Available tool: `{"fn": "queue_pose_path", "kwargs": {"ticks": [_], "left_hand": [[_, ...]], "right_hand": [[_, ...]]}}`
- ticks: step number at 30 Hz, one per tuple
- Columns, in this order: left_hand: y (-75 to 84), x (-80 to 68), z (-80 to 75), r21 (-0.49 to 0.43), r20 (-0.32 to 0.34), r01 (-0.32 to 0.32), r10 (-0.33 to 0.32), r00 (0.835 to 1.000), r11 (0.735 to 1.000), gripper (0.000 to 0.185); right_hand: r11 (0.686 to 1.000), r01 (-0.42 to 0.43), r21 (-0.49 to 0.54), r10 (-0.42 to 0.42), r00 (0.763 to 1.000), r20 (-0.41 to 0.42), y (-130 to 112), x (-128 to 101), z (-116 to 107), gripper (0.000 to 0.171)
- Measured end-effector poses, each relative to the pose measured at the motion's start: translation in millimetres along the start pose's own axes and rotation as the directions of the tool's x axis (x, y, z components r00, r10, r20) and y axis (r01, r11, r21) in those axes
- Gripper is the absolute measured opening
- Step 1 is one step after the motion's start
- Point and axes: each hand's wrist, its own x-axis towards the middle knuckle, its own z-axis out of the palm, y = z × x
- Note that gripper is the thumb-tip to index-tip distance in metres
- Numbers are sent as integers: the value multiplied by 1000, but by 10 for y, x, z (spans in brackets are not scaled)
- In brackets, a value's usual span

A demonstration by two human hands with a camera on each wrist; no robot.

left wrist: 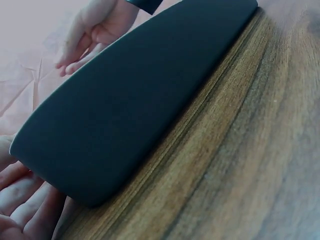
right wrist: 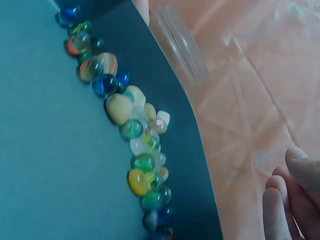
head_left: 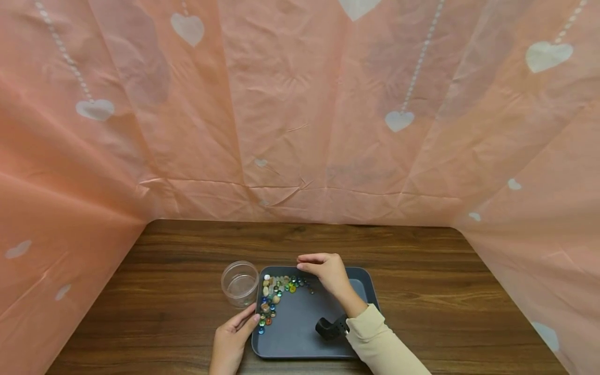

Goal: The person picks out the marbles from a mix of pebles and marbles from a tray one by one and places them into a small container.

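Evidently, the left grip pinches the left wall of a dark grey tray, thumb over the rim and fingers against the outside, a hold that likely serves to steady the tray. The tray sits between the two grips on the wood-grain tabletop. The right grip hangs above the tray's far rim with thumb and fingertips drawn close; one cannot tell whether they pinch anything small.

Glass marbles, among them a yellow one, lie inside the tray together with smooth stones such as a beige pebble. They line the wall that the left grip holds, then follow the far wall until they pass below the right grip. So neat a band against two walls suggests that the floor leans that way or that the pieces are pushed there; the views do not settle which. The floor nearer than the right grip is bare, beneath the black wrist device on that arm. A clear round container stands just beyond the left grip, beside the tray, perhaps to be within easy reach.
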Motion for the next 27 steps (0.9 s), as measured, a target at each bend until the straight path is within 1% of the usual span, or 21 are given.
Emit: {"fn": "queue_pose_path", "kwargs": {"ticks": [7,10,14,17,21,27], "left_hand": [[2,-1,5,-11,0,3,-3,1000,1000,43],[5,-1,10,-16,-3,4,-4,1000,1000,43],[1,0,15,-18,-3,-8,8,1000,1000,43],[-3,-1,18,-24,-3,-19,19,1000,1000,42],[-5,-1,22,-30,-6,-23,23,1000,999,41],[-5,4,14,-21,-8,-4,4,1000,1000,42]], "right_hand": [[999,-5,44,7,999,-49,104,-34,-72,18],[999,-25,40,27,998,-59,154,-43,-100,16],[999,-55,4,55,996,-73,221,-52,-146,12],[997,-73,-21,71,995,-66,269,-66,-173,11],[995,-74,-67,71,997,-43,332,-89,-184,13],[993,-67,-97,66,998,-14,401,-105,-169,16]]}}
